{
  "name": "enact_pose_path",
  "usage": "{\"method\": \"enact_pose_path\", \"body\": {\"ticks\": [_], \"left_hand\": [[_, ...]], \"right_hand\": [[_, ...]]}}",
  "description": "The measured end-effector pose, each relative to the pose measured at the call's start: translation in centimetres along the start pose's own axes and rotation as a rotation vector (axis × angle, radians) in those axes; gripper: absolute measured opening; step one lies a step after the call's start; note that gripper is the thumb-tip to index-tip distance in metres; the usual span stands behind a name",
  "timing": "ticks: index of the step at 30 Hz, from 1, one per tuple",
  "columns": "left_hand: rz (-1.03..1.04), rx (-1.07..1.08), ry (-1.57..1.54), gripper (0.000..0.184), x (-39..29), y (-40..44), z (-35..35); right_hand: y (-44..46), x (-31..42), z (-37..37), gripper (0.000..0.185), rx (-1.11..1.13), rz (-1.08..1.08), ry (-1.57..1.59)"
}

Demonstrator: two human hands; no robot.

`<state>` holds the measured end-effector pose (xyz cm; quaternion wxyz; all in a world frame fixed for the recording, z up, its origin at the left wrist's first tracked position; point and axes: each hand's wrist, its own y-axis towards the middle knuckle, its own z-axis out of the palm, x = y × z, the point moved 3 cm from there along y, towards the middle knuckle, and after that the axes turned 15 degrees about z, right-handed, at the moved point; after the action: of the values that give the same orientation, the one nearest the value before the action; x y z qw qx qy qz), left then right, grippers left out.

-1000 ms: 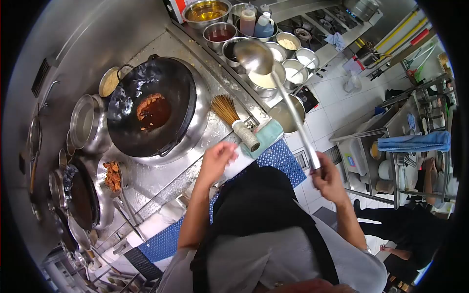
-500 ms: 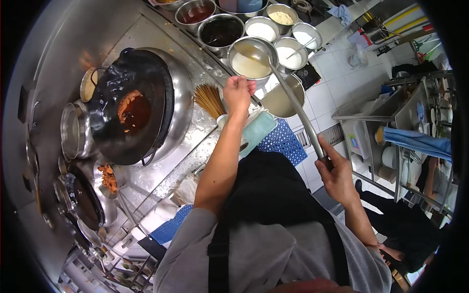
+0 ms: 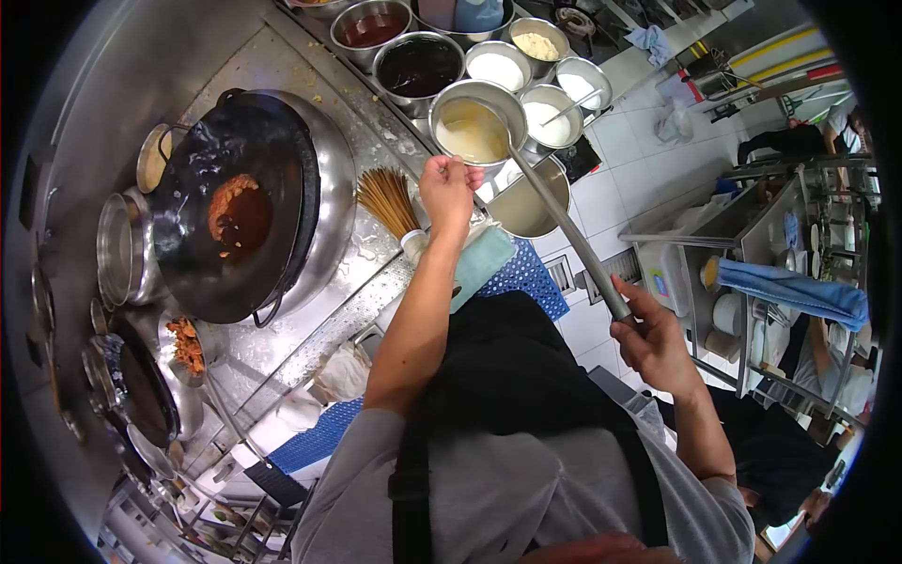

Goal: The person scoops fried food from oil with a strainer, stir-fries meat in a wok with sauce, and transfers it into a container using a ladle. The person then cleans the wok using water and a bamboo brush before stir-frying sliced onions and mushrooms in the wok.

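Note:
My right hand (image 3: 656, 348) is closed around the end of a long-handled metal ladle (image 3: 567, 224). The ladle's head reaches into a steel bowl (image 3: 436, 115) with pale yellowish liquid in it. Just below that bowl is my left hand (image 3: 447, 193), its fingers drawn together; what they hold, if anything, I cannot make out. A bundled bamboo wok brush (image 3: 385, 199) stands beside my left wrist. On the left, a black wok (image 3: 188, 226) contains a reddish-brown sauce with clumps (image 3: 237, 211).
More steel bowls surround the ladle's bowl: dark sauce (image 3: 418, 64), red sauce (image 3: 369, 28) and white powders (image 3: 496, 70). A larger steel pot (image 3: 531, 209) sits below them. A pan of fried pieces (image 3: 186, 346) is at lower left. A person in black (image 3: 770, 451) is at right.
The view has shifted slightly, moving the wok and bowls a little left. The ladle's head remains in the same bowl, and both hands keep their closed grips.

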<state>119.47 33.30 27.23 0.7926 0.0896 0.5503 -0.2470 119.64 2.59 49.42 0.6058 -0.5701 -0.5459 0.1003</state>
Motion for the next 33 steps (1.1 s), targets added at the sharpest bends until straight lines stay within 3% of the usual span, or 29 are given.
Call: {"method": "enact_pose_path", "body": {"ticks": [6, 9, 19, 25, 26, 27, 30, 33], "left_hand": [[-0.026, 0.005, 0.007, 0.015, -0.3, -0.1, -0.1], [-0.046, 0.010, 0.051, 0.016, -0.6, -0.3, -0.5], [-0.050, 0.101, 0.218, 0.012, -3.9, -5.0, -6.9], [-0.049, 0.104, 0.346, 0.016, -6.4, -9.9, -11.5], [-0.032, 0.132, 0.360, 0.016, -6.5, -10.3, -11.9], [0.016, 0.243, 0.398, 0.019, -6.3, -10.1, -12.5], [0.207, 0.399, 0.491, 0.019, -9.1, -10.8, -6.3], [0.321, 0.751, 0.425, 0.022, -14.1, -11.6, 2.7]], "right_hand": [[0.4, 2.1, -2.5, 0.055, 0.036, -0.008, 0.012], [0.8, 2.4, -3.1, 0.055, 0.185, 0.063, 0.276], [3.5, -4.2, -2.0, 0.053, 0.381, -0.028, 0.573], [5.7, -7.4, -0.9, 0.058, 0.367, -0.095, 0.527], [6.3, -8.1, -1.3, 0.059, 0.297, -0.098, 0.438], [6.5, -8.7, -0.9, 0.062, 0.365, -0.117, 0.526], [5.9, -8.9, -0.4, 0.058, 0.399, -0.068, 0.522], [5.4, -8.3, 1.2, 0.057, 0.395, -0.247, 0.543]]}}
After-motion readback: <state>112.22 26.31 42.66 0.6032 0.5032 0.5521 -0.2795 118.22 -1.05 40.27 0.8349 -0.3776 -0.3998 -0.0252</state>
